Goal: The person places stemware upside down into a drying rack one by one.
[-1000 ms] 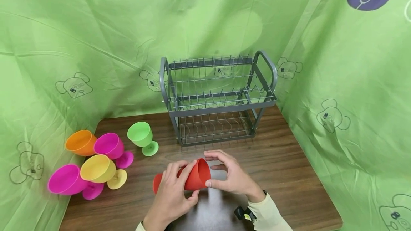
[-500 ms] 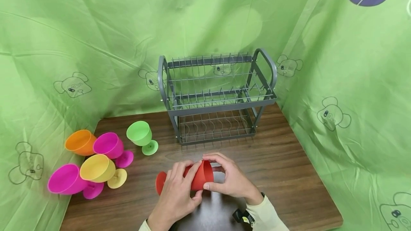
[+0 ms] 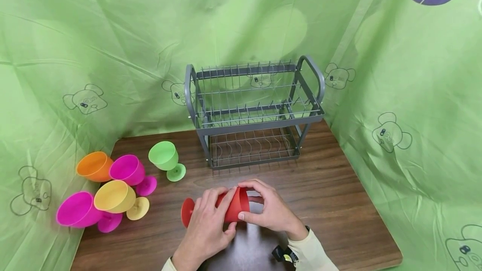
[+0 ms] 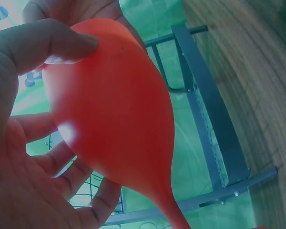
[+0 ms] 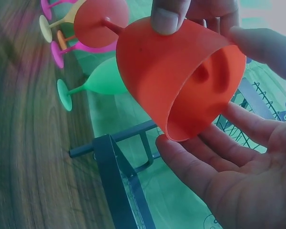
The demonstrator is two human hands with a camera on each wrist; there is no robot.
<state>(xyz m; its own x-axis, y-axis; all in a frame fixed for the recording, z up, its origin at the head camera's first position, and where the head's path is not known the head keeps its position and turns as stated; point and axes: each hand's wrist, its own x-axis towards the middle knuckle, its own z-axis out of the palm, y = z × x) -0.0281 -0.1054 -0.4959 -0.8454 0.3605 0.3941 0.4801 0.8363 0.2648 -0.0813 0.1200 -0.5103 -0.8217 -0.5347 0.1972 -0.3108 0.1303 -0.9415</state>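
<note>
A red plastic goblet [image 3: 234,207] lies nearly sideways between my hands, its bowl opening to the right and its round foot to the left. My left hand [image 3: 207,223] grips the bowl from the near left, hiding most of the stem in the head view. At the rim, my right hand [image 3: 274,213] holds the goblet between thumb and fingers. The right wrist view looks into the hollow bowl [image 5: 207,90], with the right fingertips [image 5: 169,143] against the rim. In the left wrist view, the left thumb [image 4: 62,43] presses on the bowl.
A grey two-tier dish rack [image 3: 260,124] stands at the back of the wooden table [image 3: 320,204]. To the left are a green goblet [image 3: 164,157], an orange one [image 3: 94,166], a yellow one [image 3: 114,197] and two magenta goblets [image 3: 128,170]. Green printed cloth [image 3: 124,45] hangs around the table.
My right hand has come in from beside the rim to hold it. The red goblet has shifted slightly right, and more of its foot shows past the left hand.
</note>
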